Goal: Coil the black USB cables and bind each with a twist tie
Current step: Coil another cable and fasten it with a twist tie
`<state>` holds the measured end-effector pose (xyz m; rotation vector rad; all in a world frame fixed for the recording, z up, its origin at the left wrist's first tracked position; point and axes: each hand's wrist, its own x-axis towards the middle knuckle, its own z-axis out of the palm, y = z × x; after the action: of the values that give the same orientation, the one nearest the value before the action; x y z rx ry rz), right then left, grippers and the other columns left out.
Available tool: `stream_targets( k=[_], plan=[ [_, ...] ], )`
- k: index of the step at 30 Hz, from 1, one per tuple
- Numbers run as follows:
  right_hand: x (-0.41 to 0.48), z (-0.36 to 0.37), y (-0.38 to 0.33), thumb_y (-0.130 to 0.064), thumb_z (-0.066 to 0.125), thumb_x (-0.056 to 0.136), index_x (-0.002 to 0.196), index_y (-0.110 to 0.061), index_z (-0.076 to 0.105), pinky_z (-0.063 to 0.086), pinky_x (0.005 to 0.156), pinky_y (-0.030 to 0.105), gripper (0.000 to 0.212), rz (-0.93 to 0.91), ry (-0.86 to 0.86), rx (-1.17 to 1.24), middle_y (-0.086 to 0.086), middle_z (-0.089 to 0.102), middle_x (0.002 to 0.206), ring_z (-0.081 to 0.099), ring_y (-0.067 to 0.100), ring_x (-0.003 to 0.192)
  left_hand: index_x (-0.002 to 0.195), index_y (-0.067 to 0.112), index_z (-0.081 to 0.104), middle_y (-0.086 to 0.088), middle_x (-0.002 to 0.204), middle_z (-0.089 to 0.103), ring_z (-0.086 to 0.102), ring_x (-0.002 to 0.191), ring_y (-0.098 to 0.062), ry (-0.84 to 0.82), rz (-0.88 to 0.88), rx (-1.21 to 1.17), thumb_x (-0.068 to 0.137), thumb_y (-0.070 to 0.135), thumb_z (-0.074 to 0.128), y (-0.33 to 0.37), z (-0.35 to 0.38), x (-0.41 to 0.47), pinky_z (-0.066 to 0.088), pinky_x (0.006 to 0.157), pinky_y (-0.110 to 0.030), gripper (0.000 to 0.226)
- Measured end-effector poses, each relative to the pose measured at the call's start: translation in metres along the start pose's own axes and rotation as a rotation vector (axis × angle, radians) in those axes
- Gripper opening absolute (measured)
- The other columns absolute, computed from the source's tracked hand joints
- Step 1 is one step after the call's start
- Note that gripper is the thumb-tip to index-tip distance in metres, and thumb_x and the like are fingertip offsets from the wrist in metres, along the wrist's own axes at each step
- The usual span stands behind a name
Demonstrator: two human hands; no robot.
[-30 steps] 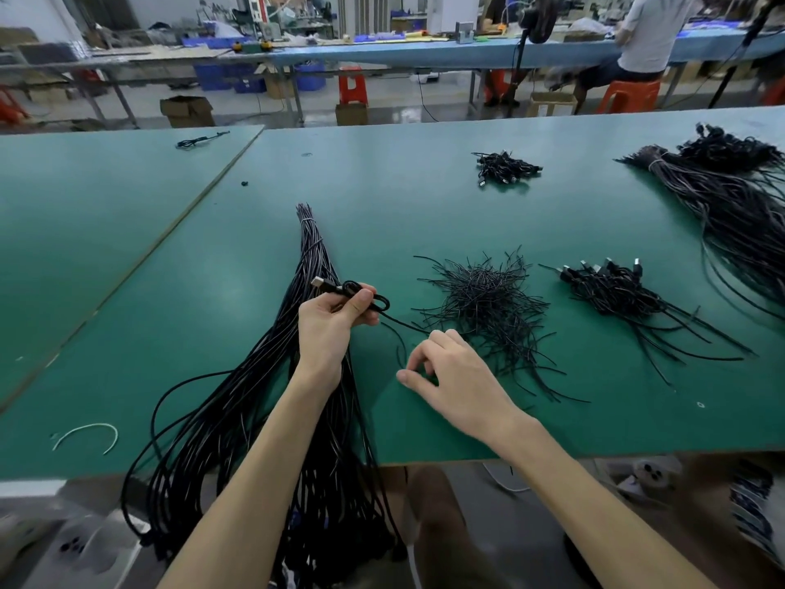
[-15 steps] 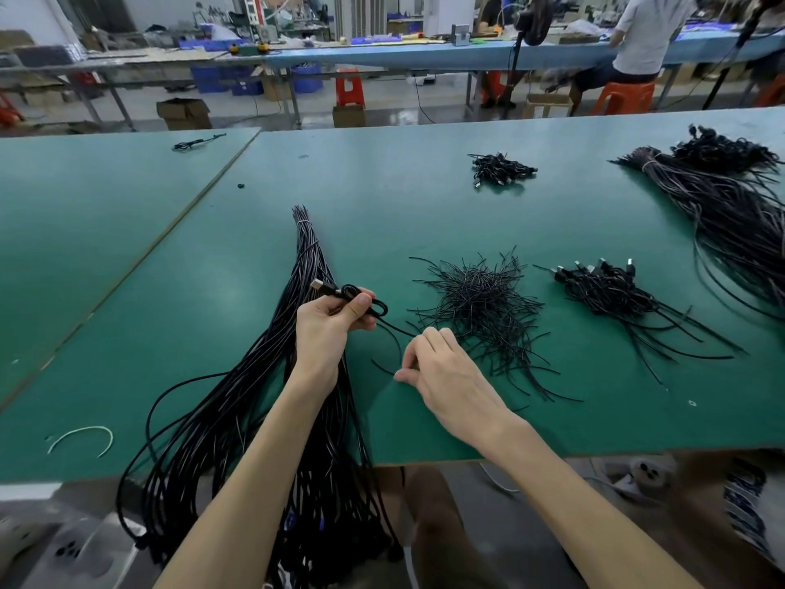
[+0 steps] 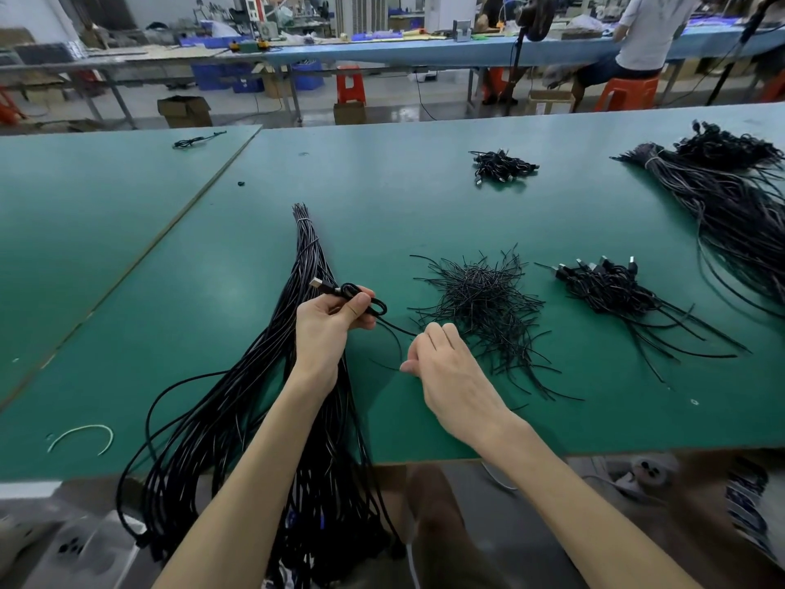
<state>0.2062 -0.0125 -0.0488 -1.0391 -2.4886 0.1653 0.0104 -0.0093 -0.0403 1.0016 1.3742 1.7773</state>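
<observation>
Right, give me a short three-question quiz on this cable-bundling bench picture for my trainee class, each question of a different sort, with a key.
1. True or false: the left hand grips a small coiled black USB cable.
2. The loose heap of thin black twist ties lies: A) left of the long bundle of uncoiled black cables; B) right of it; C) on top of it.
3. Which hand is nearer that heap?
Key: 1 true; 2 B; 3 the right hand.
</observation>
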Motion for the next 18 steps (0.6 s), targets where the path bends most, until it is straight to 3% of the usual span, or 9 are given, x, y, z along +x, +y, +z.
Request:
stream_targets(
  k=[3, 7, 9, 11, 13, 18],
  plan=[
    [0.0, -0.003, -0.001, -0.01, 0.054, 0.107, 0.098, -0.014, 0.054, 0.039, 0.089, 0.032, 0.01, 0.049, 0.072, 0.072, -0.001, 0.049, 0.098, 0.039, 0.016, 0.092, 0.088, 0.01, 0.078, -0.006, 0.074, 0.074, 0.067, 0.061, -0.02, -0.004, 0.002, -0.003, 0.093, 0.005, 0.072, 0.0, 0.0, 0.0, 0.06, 0.068, -0.028, 0.009],
    [0.0, -0.008, 0.0, -0.013, 0.053, 0.106, 0.093, -0.017, 0.049, 0.041, 0.076, 0.024, 0.014, 0.159, 0.194, 0.383, -0.01, 0.05, 0.089, 0.045, 0.012, 0.087, 0.089, 0.009, 0.078, -0.006, 0.074, 0.074, 0.068, 0.06, -0.02, -0.021, -0.004, -0.008, 0.092, 0.005, 0.073, 0.001, 0.001, -0.001, 0.06, 0.068, -0.027, 0.008],
    [0.0, -0.01, 0.002, -0.011, 0.057, 0.104, 0.096, -0.016, 0.054, 0.043, 0.077, 0.02, 0.01, 0.2, 0.303, 0.471, -0.013, 0.052, 0.091, 0.049, 0.01, 0.09, 0.088, 0.009, 0.079, -0.006, 0.074, 0.075, 0.069, 0.061, -0.019, -0.052, -0.011, -0.006, 0.09, 0.005, 0.074, 0.002, 0.001, -0.002, 0.059, 0.068, -0.026, 0.006],
    [0.0, -0.011, 0.005, -0.009, 0.06, 0.103, 0.103, -0.008, 0.063, 0.048, 0.083, 0.025, 0.003, 0.217, 0.426, 0.509, -0.005, 0.059, 0.097, 0.057, 0.016, 0.095, 0.087, 0.01, 0.08, -0.007, 0.076, 0.076, 0.071, 0.063, -0.02, -0.106, -0.021, -0.011, 0.088, 0.006, 0.076, 0.004, 0.003, -0.004, 0.06, 0.068, -0.026, 0.005],
    [0.001, -0.013, 0.008, -0.01, 0.061, 0.102, 0.109, -0.007, 0.066, 0.052, 0.085, 0.028, 0.008, 0.229, 0.492, 0.549, 0.001, 0.063, 0.101, 0.061, 0.017, 0.096, 0.087, 0.01, 0.082, -0.011, 0.08, 0.077, 0.073, 0.066, -0.022, -0.192, -0.028, -0.005, 0.084, 0.007, 0.079, 0.006, 0.006, -0.007, 0.06, 0.069, -0.027, 0.005],
    [0.0, -0.011, 0.004, -0.015, 0.066, 0.101, 0.115, -0.014, 0.062, 0.043, 0.077, 0.013, 0.015, 0.187, 0.415, 0.596, -0.005, 0.064, 0.088, 0.06, 0.005, 0.082, 0.094, 0.001, 0.08, -0.018, 0.087, 0.078, 0.077, 0.076, -0.027, -0.412, -0.043, 0.076, 0.082, 0.006, 0.082, 0.008, 0.015, -0.014, 0.062, 0.073, -0.031, 0.013]
  ],
)
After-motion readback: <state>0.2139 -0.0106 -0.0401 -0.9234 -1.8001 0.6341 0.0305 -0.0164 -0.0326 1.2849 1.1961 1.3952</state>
